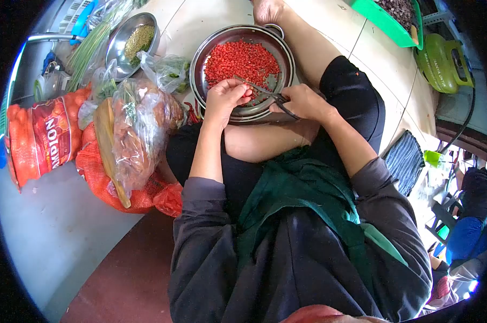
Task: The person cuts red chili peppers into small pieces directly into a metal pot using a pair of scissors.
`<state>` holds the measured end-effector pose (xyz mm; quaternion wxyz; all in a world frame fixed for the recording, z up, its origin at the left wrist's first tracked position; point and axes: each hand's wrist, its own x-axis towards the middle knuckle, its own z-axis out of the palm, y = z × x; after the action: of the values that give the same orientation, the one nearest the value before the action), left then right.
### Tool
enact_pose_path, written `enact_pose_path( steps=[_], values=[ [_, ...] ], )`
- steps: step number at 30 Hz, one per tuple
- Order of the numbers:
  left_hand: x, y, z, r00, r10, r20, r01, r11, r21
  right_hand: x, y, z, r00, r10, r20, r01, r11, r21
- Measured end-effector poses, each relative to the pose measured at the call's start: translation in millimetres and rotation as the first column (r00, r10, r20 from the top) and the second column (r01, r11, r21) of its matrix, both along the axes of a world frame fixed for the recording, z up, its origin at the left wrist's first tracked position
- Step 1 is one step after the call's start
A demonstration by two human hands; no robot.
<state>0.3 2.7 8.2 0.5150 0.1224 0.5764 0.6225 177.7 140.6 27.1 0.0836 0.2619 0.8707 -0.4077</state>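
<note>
A round metal pot [290, 54] sits on the floor in front of my crossed legs, with many small cut pieces of red chili [240, 60] spread inside. Over its near side, my left hand [224, 101] pinches a red chili [248, 92] between thumb and fingers. My right hand [306, 102] grips a pair of scissors [280, 99] by the handles, at the pot's near right edge. The blades point left, toward the chili at my left fingertips. Whether the blades touch it I cannot tell.
At left lie a red net onion bag [50, 132] and a clear plastic bag [141, 134] with brownish contents. Behind them are a metal bowl [110, 51] and long green stalks [95, 46]. A green gas cylinder [439, 62] and a green basket [380, 24] stand at right. Another person [464, 237] is far right.
</note>
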Motion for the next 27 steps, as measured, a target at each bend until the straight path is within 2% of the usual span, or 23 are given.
enact_pose_path(
  steps=[2,5,8,14,17,20,27],
  values=[
    [0,-1,-2,1.0,-0.011,-0.003,0.011,1.0,0.013,1,0,3,1.0,0.001,-0.027,-0.001,1.0,0.023],
    [0,-1,0,0.999,0.052,0.007,-0.052,0.998,0.018,5,0,0,0.996,-0.03,-0.081,0.027,0.999,-0.041],
    [0,-1,1,0.998,0.07,0.005,-0.07,0.997,0.03,2,-2,4,1.0,0.002,0.026,-0.002,1.0,-0.013],
    [-2,0,0,1.0,0.014,0.023,-0.014,1.0,0.005,-1,-2,2,1.0,0.022,0.01,-0.023,1.0,0.019],
    [-1,-1,0,1.0,0.018,-0.01,-0.018,1.0,0.004,0,-1,7,1.0,-0.023,0.0,0.023,0.998,-0.06],
    [-1,-1,-2,0.998,0.058,-0.013,-0.058,0.998,0.02,3,0,-1,0.998,-0.031,-0.049,0.028,0.998,-0.064],
    [-2,-2,-2,1.0,-0.013,-0.012,0.013,1.0,0.001,-2,-4,11,0.999,0.013,0.031,-0.011,0.998,-0.063]
  ],
)
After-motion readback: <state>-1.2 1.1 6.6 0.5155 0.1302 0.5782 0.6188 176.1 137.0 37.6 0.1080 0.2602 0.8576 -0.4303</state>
